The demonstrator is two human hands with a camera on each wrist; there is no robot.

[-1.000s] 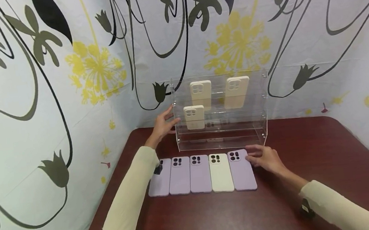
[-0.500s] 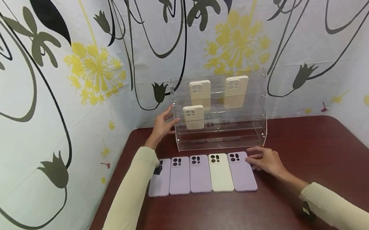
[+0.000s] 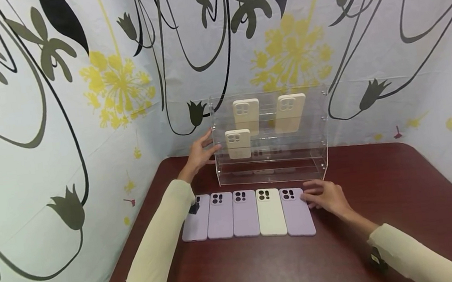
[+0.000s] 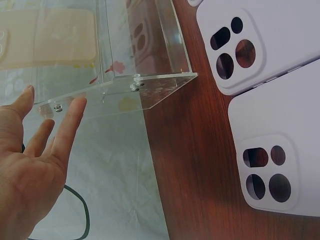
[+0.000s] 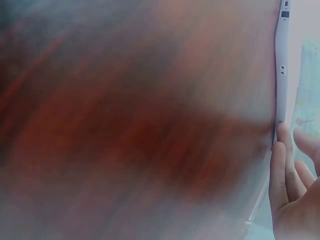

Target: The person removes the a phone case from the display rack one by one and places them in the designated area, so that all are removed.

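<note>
My left hand (image 3: 200, 153) is at the left side panel of a clear acrylic display rack (image 3: 274, 177); in the left wrist view its fingers extend to the panel's edge. In front of the rack lies a row of several phone cases, camera cutouts at the far end. One of them is cream (image 3: 271, 212); the others are lilac, the leftmost partly hidden by my left sleeve. At the upper right corner of the rightmost lilac case (image 3: 298, 212) is my right hand (image 3: 326, 197). The right wrist view has its fairly straight fingertips (image 5: 283, 131) against that case's side edge.
Three cream phone cases stand in the rack: an upper left one (image 3: 247, 117), an upper right one (image 3: 290, 112) and a lower one (image 3: 238, 144). The dark red wooden table (image 3: 265, 266) reaches back to a floral-patterned fabric wall (image 3: 215, 44).
The rightmost lilac case has slid slightly toward me, with my right hand at its corner. My left hand stays at the rack's side.
</note>
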